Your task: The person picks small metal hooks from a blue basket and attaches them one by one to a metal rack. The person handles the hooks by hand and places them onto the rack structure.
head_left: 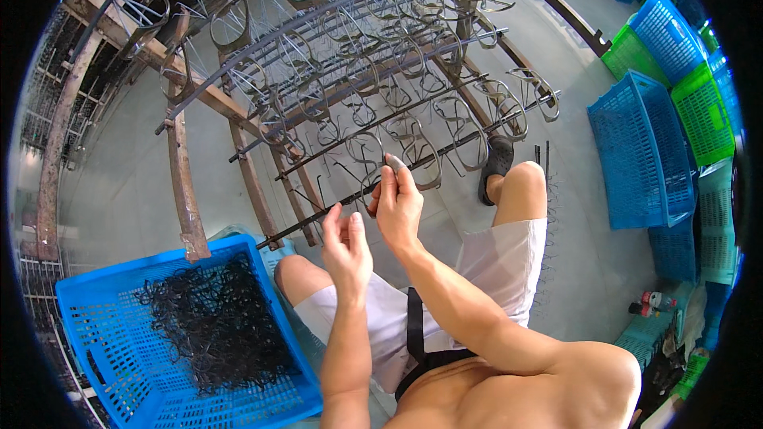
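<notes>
In front of me, several oval metal frames (426, 165) hang in rows from the dark rods (465, 139) of a rack. My right hand (397, 210) is closed at the nearest row, thumb and fingers pinched at the edge of one looped metal frame (365, 148). One of its fingertips has a grey covering. Just left of it and slightly lower is my left hand (347, 250), its fingers curled by the lowest rod; whatever they hold is too small to make out. To my left, a blue plastic basket (131, 302) holds a heap of thin black hooks (222, 326).
Rusty rack legs (181, 183) stand on the grey floor ahead, close to the basket. Blue crates (636, 151) and green crates (703, 115) are stacked on the right. My knees are on either side of the rack's near end, and a dark shoe (497, 168) is beneath it.
</notes>
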Tool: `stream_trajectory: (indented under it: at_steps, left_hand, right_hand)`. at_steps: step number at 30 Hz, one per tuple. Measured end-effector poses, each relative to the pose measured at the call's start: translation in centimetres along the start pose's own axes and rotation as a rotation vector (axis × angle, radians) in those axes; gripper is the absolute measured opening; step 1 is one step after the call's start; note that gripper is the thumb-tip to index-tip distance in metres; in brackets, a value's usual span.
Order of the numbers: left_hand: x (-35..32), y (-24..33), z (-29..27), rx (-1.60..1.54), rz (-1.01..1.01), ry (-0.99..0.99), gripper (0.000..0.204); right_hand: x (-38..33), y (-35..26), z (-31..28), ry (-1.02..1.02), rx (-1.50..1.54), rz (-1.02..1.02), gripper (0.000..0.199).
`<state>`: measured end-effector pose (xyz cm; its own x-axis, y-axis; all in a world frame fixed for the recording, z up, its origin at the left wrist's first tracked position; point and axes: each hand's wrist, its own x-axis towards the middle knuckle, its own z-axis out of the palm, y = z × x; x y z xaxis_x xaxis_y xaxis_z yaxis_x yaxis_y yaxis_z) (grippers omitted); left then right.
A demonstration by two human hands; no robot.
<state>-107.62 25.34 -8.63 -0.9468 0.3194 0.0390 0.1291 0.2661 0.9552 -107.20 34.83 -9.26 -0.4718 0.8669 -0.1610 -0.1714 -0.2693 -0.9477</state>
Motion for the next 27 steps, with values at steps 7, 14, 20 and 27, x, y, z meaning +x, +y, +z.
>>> stream_trajectory:
  at_steps: [7,14,20,27]
  left_hand:
    - [1.2,-0.8,2.7,-0.330,-0.069,0.018,0.033]
    - [0.8,-1.4,2.6,-0.434,-0.081,0.067,0.031]
    - [0.6,-2.1,2.4,-0.785,-0.261,0.091,0.026]
    - [0.5,-1.2,2.7,-0.978,-0.426,0.146,0.020]
  right_hand:
    - [0.8,-0.3,0.1,-0.071,-0.021,0.066,0.026]
    - [0.2,0.2,0.3,-0.122,0.004,0.065,0.028]
    - [-1.3,0.7,0.2,-0.197,-0.274,-0.083,0.032]
    - [-1.3,1.2,0.0,-0.186,-0.388,-0.224,0.031]
